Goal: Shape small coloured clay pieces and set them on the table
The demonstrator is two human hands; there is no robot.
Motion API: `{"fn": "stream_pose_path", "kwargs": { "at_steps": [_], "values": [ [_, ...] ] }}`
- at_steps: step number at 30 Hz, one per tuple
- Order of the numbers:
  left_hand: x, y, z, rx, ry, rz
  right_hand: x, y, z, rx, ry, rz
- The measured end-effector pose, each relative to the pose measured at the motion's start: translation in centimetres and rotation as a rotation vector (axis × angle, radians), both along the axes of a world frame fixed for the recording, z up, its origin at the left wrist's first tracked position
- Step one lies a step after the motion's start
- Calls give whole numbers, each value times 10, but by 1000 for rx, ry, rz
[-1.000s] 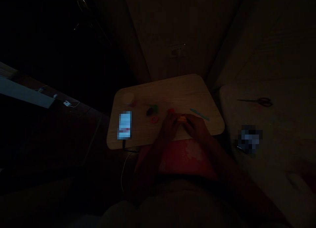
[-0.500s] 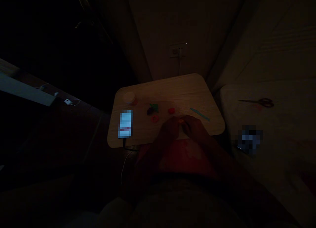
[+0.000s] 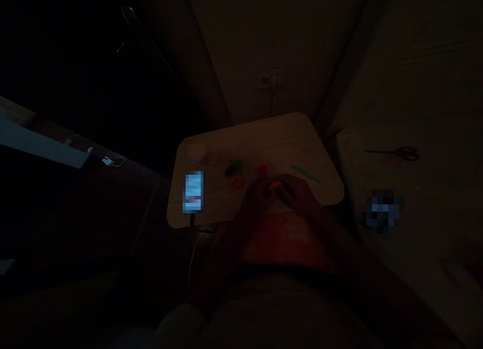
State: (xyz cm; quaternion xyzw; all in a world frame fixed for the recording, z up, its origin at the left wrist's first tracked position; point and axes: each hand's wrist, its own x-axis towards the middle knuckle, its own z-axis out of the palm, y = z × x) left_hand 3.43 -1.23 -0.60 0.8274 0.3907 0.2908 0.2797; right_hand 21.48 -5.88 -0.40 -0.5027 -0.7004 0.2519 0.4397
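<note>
Both my hands meet at the front edge of a small wooden table (image 3: 275,142) in dim light. My left hand (image 3: 258,192) and my right hand (image 3: 299,192) are closed around a small orange lump (image 3: 277,185) that looks like modelling clay. Fingers partly cover the lump, so its shape is unclear. Just beyond my left hand sits a small red lump (image 3: 262,169). To the left lie an orange-red ring (image 3: 237,183), a green piece (image 3: 236,164) and a dark lump (image 3: 229,171). A thin teal stick (image 3: 305,173) rests beyond my right hand.
A round lidded tub (image 3: 198,152) stands at the table's back left, behind a lit phone (image 3: 193,192) with a cable. Scissors (image 3: 400,153) and a blurred object (image 3: 383,211) lie on the pale surface at right. A wall socket (image 3: 269,79) holds a plug.
My hands have parted slightly and more of the orange lump shows between them. The view has shifted a little; the things on the table stay in place.
</note>
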Motion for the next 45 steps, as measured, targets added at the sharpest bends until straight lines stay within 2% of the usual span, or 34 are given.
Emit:
{"fn": "stream_pose_path", "kwargs": {
  "at_steps": [6,10,13,15,20,31,35,38,41,45],
  "values": [
    [-1,1,11,39,140,-120,6,-1,1,32,-40,32],
    [-7,2,13,42,234,-160,9,1,9,-57,-238,50],
    [-12,4,9,42,262,-156,13,8,11,-77,-410,143],
    [-14,5,8,45,304,-166,17,13,8,-58,-446,215],
    [-15,8,9,20,388,-206,21,20,-2,-64,-376,266],
    [-15,24,0,-70,255,-140,4,33,-11,-100,-257,215],
    [-15,25,2,-228,24,-157,1,33,-6,-105,-68,272],
    [-15,23,4,-337,-174,-163,1,30,0,-132,82,233],
    [-13,22,5,-375,-221,-128,3,27,7,-166,222,198],
    [-12,21,3,-380,-212,-86,7,24,12,-219,328,228]
  ]
}}
